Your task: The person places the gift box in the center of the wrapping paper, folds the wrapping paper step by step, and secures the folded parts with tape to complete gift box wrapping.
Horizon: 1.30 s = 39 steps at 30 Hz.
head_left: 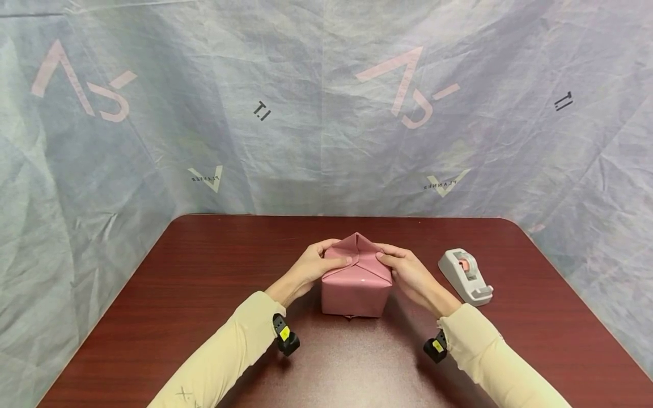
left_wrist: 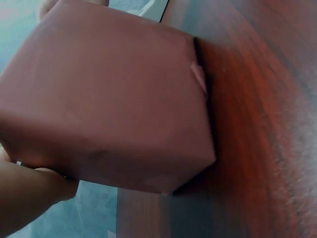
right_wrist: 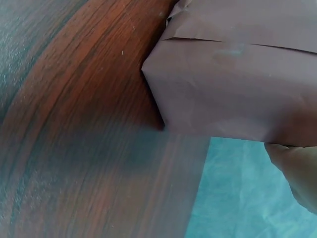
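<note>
A box wrapped in glossy pink paper (head_left: 356, 296) stands on the table in front of me. Its upper end has folded paper, with a pointed flap (head_left: 352, 243) sticking up at the back. My left hand (head_left: 310, 266) grips the box's left upper side, thumb lying on the folds. On the opposite side my right hand (head_left: 410, 275) holds it, thumb tip on the flap's right edge. The left wrist view shows the smooth side of the box (left_wrist: 109, 94) and a small paper tab low on it. A paper seam crosses the box (right_wrist: 223, 89) in the right wrist view.
A white tape dispenser (head_left: 456, 275) with an orange core stands on the dark red wooden table (head_left: 229, 255), right of my right hand. Grey printed fabric (head_left: 306, 141) hangs behind the table and along its sides. Each wrist wears a small black camera.
</note>
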{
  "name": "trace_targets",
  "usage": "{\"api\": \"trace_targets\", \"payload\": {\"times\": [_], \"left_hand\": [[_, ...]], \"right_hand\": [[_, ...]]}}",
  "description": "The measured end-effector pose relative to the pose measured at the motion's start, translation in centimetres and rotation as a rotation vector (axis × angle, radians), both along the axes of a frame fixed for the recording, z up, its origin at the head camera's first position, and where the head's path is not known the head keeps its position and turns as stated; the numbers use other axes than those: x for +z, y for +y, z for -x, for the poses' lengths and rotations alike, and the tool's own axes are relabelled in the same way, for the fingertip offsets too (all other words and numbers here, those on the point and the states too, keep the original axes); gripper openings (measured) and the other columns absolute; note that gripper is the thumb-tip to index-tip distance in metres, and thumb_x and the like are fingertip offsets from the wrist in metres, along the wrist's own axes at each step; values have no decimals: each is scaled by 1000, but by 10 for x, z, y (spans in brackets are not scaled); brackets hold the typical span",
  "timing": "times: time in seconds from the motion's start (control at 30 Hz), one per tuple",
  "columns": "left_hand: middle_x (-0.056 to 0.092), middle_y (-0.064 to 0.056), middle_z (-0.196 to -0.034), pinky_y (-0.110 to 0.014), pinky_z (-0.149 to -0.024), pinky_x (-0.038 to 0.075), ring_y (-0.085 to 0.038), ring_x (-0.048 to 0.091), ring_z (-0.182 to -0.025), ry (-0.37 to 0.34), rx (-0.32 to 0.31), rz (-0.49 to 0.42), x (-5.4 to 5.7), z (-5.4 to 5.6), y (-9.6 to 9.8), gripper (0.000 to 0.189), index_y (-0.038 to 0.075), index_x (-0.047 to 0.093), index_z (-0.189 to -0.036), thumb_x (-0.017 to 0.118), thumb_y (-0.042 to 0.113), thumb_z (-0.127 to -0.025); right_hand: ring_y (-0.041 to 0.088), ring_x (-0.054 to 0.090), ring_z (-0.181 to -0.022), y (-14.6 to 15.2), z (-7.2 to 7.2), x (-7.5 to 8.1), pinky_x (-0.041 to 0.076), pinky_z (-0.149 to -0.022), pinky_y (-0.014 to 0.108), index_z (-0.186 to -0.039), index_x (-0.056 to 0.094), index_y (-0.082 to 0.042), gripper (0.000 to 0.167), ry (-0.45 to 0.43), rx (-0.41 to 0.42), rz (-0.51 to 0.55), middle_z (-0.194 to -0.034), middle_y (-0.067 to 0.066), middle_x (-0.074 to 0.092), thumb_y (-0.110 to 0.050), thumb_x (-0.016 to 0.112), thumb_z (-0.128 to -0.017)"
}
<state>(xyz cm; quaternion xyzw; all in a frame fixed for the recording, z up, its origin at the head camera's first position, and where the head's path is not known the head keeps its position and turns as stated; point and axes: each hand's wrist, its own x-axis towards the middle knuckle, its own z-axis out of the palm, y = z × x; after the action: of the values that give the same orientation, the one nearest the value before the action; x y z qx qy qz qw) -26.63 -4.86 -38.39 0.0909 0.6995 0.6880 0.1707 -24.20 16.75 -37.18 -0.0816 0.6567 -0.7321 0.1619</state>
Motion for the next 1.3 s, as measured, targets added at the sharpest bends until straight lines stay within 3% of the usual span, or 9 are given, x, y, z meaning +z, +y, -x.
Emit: {"api": "trace_targets", "payload": {"times": [0.17, 0.33, 0.53, 0.73, 0.83, 0.97, 1.1, 1.3], "left_hand": [[61, 0, -112, -25, -74, 47, -10, 57, -96, -10, 45, -130, -4, -1, 1, 36, 16, 61, -117, 68, 14, -81], [61, 1, -116, -23, -80, 46, -11, 55, -103, 39, -17, -277, -9, 1, -4, 36, 9, 59, -120, 60, 3, -85], [60, -3, -122, -23, -87, 44, -11, 52, -114, 41, -89, -314, -9, 0, -10, 36, 2, 55, -124, 51, 3, -89], [60, -6, -122, -23, -92, 43, -15, 50, -119, -9, -96, -388, -8, 0, -10, 33, -3, 57, -121, 43, 1, -90], [61, -6, -121, -23, -92, 44, -15, 50, -121, -3, -108, -366, -8, 1, -10, 32, -2, 59, -118, 41, 3, -91], [64, -4, -118, -25, -87, 46, -15, 53, -117, 34, -106, -275, -7, 2, -12, 30, 3, 64, -114, 45, 6, -91], [65, -3, -115, -28, -88, 46, -15, 56, -113, 128, -112, -189, -9, 3, -15, 28, 5, 65, -113, 50, 6, -89], [63, -8, -118, -33, -97, 40, -18, 52, -119, 242, -179, -211, -12, 1, -20, 31, -2, 60, -117, 49, 2, -88]], "right_hand": [[8, 61, -94, 2, 0, 0, 51, -74, 27, -128, 53, -12, 37, 20, 4, 59, -112, -6, 63, -6, 50, -91], [7, 62, -90, 3, 0, 0, 51, -70, 25, -116, 64, -18, 32, 24, -21, 79, -107, -7, 66, -4, 52, -89], [7, 61, -98, 3, 2, 0, 50, -74, 23, -121, 60, -8, 33, 22, 2, 70, -110, -5, 66, -4, 51, -90], [7, 58, -104, 5, 3, 0, 47, -78, 20, -129, 48, 3, 39, 23, 25, 80, -116, -1, 64, -1, 40, -91], [9, 52, -116, 6, 3, 1, 44, -89, 21, -129, 46, 7, 39, 43, 27, 85, -123, 5, 60, 1, 36, -91], [10, 48, -121, 5, 3, 2, 42, -92, 20, -125, 49, 9, 37, 49, 5, 69, -128, 10, 56, 1, 36, -92], [10, 48, -121, 4, 2, 2, 42, -92, 19, -123, 51, 9, 36, 49, -6, 58, -128, 9, 56, 0, 37, -91], [9, 50, -119, 3, -1, 1, 42, -93, 21, -120, 55, 7, 33, 60, -25, 60, -121, 2, 62, -1, 39, -92]]}}
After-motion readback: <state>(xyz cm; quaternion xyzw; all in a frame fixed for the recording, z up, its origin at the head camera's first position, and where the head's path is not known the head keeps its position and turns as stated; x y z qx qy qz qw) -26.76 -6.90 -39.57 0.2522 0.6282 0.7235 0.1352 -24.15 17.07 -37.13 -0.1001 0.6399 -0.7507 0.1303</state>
